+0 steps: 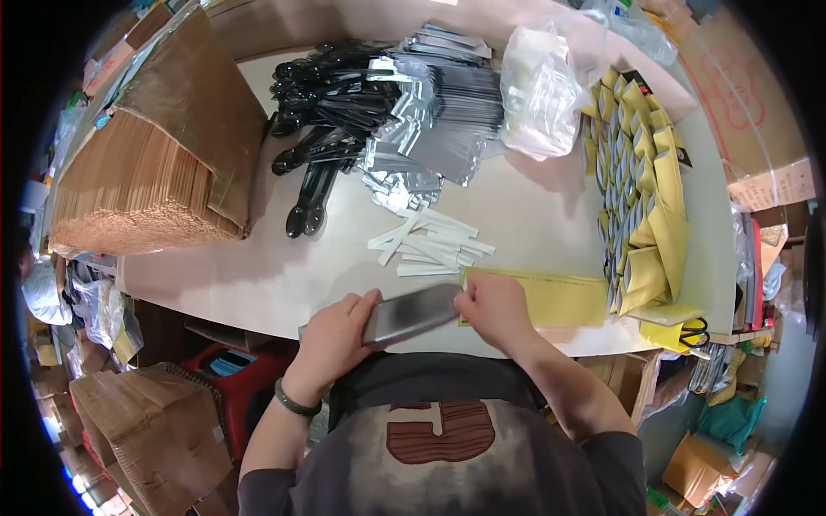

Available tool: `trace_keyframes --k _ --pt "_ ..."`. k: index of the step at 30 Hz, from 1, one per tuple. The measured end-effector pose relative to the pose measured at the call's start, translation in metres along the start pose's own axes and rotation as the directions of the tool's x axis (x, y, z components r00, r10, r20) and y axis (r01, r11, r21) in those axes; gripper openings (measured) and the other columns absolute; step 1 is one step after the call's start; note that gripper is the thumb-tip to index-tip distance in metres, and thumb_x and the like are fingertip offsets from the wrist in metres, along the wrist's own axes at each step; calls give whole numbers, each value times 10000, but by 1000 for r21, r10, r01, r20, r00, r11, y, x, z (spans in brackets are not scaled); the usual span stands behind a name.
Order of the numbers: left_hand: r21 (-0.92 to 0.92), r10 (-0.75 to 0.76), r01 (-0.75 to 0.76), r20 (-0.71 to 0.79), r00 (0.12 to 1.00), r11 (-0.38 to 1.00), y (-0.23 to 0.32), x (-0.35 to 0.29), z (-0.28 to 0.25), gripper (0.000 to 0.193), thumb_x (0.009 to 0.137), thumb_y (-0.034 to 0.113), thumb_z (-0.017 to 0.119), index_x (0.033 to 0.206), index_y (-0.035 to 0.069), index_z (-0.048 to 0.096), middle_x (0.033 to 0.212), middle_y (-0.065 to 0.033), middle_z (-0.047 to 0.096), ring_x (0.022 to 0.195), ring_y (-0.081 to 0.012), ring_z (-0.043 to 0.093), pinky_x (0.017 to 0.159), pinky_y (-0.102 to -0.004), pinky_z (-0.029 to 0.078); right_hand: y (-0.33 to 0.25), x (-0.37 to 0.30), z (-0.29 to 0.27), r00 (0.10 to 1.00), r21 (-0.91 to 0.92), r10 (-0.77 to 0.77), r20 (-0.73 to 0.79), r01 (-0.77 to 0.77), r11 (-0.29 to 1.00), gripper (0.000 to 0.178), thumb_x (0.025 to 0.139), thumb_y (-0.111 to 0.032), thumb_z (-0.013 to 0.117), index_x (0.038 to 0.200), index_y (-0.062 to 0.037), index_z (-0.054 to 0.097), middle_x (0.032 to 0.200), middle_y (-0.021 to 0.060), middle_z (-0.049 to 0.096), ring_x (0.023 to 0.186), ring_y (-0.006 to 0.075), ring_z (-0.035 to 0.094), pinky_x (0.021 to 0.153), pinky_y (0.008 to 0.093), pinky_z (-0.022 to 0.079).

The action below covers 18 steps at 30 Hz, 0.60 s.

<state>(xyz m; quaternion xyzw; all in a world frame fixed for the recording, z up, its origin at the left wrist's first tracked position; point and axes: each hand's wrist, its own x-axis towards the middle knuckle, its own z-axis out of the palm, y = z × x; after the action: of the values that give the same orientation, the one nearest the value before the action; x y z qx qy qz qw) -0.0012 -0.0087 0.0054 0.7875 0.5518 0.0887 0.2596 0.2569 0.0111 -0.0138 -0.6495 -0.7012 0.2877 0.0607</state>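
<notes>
One silver packet [411, 314] spans the near edge of the surface [215, 288] — the left hand's [334, 334] fingers wrap its left end, the right hand's [497, 311] fingers pinch its right. A slackened grip could drop the packet over that edge; a forward sweep of either hand could scatter the white strips [430, 245]. Print on the yellow sheet [564, 299] is too small to read — no brand is legible.
</notes>
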Motion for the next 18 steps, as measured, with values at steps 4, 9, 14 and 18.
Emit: trace_keyframes --k 4,9,14,18 --pt "-46 201 -197 87 976 979 1 12 -8 653 711 256 838 1280 85 567 1049 -141 612 940 -348 631 806 -421 524 -44 2 5 968 81 -220 122 212 974 225 870 -252 605 823 -37 648 807 170 654 793 361 641 712 470 496" --pt "85 265 -251 -275 924 964 -24 26 -22 550 770 229 802 1255 81 588 1106 -152 625 983 -358 631 830 -422 521 -36 98 -3 607 -168 -715 -347 710 684 127 818 -171 654 750 -65 664 893 124 643 895 343 610 748 444 486" --pt "-85 -180 159 -422 888 984 -86 32 -47 382 828 76 711 1201 71 627 1149 -152 639 1039 -354 631 856 -410 524 -16 105 -5 711 -217 -692 -126 661 719 54 769 -90 700 821 -104 709 952 98 640 931 329 590 787 412 489" --pt "106 12 47 -496 868 993 -103 87 -66 380 824 24 680 1198 74 635 1141 -145 641 1016 -356 633 845 -407 527 -13 103 -30 868 92 -434 -242 466 880 67 818 -83 660 871 -61 694 995 127 642 982 355 577 859 419 484"
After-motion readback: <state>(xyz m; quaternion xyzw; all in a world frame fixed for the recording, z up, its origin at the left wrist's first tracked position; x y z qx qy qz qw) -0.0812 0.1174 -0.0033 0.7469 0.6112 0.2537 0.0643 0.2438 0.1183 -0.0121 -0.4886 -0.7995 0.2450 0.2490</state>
